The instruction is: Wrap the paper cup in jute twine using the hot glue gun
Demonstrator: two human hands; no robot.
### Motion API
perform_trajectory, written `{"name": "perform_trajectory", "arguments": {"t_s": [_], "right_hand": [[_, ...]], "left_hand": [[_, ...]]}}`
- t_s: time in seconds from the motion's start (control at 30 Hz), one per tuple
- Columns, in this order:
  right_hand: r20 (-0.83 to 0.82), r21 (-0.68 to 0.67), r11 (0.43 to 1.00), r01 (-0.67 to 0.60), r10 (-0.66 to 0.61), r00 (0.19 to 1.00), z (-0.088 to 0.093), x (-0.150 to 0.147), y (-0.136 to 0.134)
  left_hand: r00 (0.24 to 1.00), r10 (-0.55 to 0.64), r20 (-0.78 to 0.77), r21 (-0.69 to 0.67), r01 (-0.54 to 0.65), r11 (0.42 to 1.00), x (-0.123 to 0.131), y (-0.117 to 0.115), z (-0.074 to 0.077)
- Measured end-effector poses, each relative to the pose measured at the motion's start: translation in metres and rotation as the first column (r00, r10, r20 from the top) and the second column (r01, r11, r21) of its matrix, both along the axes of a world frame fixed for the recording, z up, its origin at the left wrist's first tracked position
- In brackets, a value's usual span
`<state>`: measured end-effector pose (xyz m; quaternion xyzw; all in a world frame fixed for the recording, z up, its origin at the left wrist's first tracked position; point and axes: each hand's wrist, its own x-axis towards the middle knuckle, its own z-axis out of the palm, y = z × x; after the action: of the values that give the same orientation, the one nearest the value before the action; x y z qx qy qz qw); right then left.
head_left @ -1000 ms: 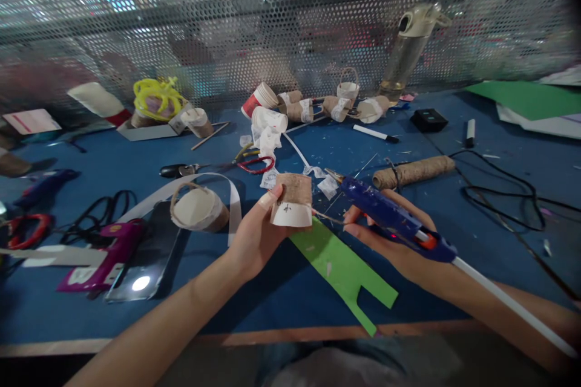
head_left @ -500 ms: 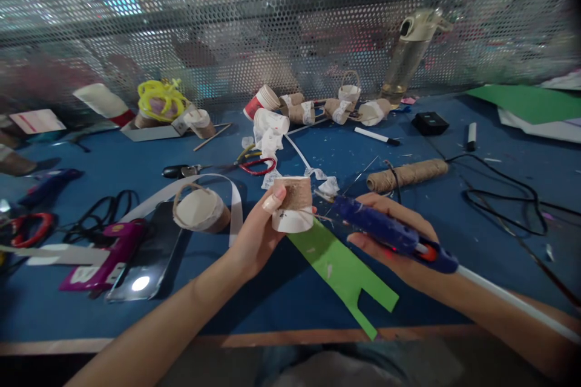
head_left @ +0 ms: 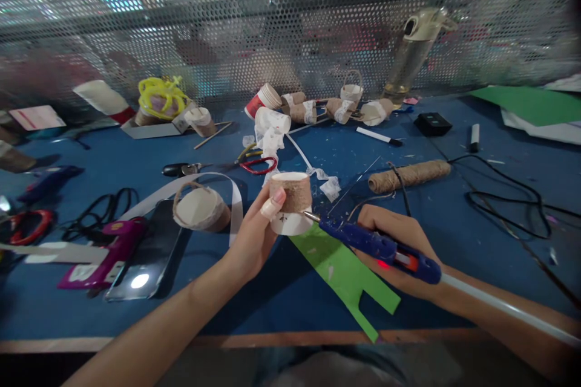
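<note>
My left hand [head_left: 256, 236] is closed around a small paper cup [head_left: 292, 223], its thumb pressed on the side. Brown twine [head_left: 296, 195] wraps the cup's upper part, while the lower band stays bare white. In my right hand [head_left: 399, 233] is a blue hot glue gun [head_left: 379, 243], a white glue stick [head_left: 503, 308] trailing from its back end. The gun's metal nozzle touches or nearly touches the cup at the lower edge of the twine. Beneath both hands lies a notched green paper strip [head_left: 345, 272].
A roll of twine [head_left: 411, 176] lies right of centre. Left are a cup with a twine handle [head_left: 200, 208], a phone [head_left: 147, 254] and a magenta glue gun [head_left: 106, 254]. Red-handled scissors [head_left: 258, 165] and lace sit behind the cup. A bottle [head_left: 413, 54] stands by the mesh screen.
My right hand has brought the glue gun's nozzle down and left, against the cup's twine edge. The cup is tilted slightly, showing more of its opening.
</note>
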<state>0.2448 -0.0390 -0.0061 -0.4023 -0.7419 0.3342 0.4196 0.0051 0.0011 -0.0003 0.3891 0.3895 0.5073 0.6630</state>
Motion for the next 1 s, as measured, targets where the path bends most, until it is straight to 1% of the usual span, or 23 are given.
{"name": "perform_trajectory", "arguments": {"t_s": [0.13, 0.27, 0.43, 0.63, 0.77, 0.87, 1.0], "right_hand": [[0.051, -0.043, 0.999, 0.005, -0.003, 0.999, 0.0034, 0.0024, 0.0004], [0.083, -0.014, 1.000, -0.002, 0.003, 0.997, 0.0058, 0.0025, -0.0003], [0.122, 0.033, 0.999, 0.002, -0.006, 0.993, 0.0079, 0.0011, -0.0021], [0.133, 0.060, 0.996, 0.069, -0.077, 0.988, 0.0069, 0.0027, -0.0011], [0.136, 0.101, 0.993, 0.056, -0.070, 0.988, 0.0050, 0.0047, 0.0009], [0.121, 0.080, 0.994, 0.069, -0.079, 0.990, 0.0063, 0.0028, 0.0004], [0.110, 0.033, 0.997, 0.072, -0.075, 0.991, 0.0085, -0.0009, -0.0029]], "left_hand": [[1.000, -0.021, -0.006, 0.024, 0.022, 0.999, -0.0006, -0.0002, 0.0001], [1.000, -0.025, -0.017, 0.059, 0.026, 0.998, -0.0003, -0.0004, -0.0004], [0.999, -0.036, -0.010, 0.031, 0.036, 0.999, 0.0012, -0.0023, 0.0000], [1.000, 0.003, 0.011, 0.034, -0.003, 0.999, -0.0010, -0.0022, -0.0022], [0.999, 0.035, 0.031, 0.001, -0.036, 0.999, -0.0014, -0.0018, -0.0029], [0.998, 0.046, 0.032, 0.000, -0.046, 0.999, -0.0010, -0.0012, -0.0039], [0.999, 0.022, 0.028, 0.020, -0.022, 1.000, 0.0003, -0.0018, -0.0043]]}}
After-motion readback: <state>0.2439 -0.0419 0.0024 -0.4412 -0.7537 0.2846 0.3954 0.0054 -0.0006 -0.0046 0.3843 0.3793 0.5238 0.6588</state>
